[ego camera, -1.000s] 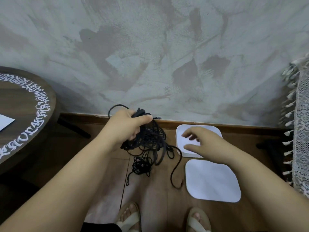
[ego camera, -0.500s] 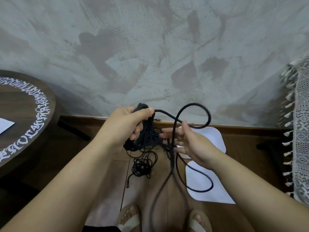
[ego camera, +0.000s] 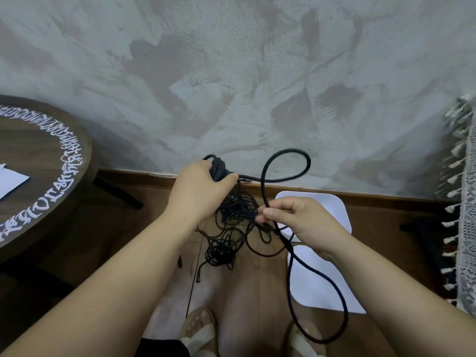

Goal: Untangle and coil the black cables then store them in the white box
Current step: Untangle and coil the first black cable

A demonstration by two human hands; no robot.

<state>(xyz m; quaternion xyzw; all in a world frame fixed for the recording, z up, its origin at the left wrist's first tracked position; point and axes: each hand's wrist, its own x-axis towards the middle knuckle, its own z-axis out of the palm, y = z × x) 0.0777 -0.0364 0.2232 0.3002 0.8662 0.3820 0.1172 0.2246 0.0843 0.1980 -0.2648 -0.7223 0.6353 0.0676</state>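
Note:
My left hand (ego camera: 198,191) grips the top of a tangled bundle of thin black cables (ego camera: 231,228), held up over the wooden floor; the tangle hangs below it. A thicker black cable (ego camera: 306,161) loops up to the right of that hand, comes down through my right hand (ego camera: 298,220), which pinches it, and trails in a long loop to the floor near my right foot. The white box (ego camera: 332,204) lies on the floor by the wall, partly hidden by my right hand. Its white lid (ego camera: 314,284) lies just in front of it.
A round dark wooden table (ego camera: 38,161) with white lettering stands at the left, with a white paper on it. A lace cloth with tassels (ego camera: 466,202) hangs at the right edge. The grey plaster wall is straight ahead. My sandalled feet (ego camera: 203,331) are at the bottom.
My right hand left the white box, came to the bundle and closed its fingers on the thick cable, which now runs in a larger loop down to the floor. The left hand stays on the bundle.

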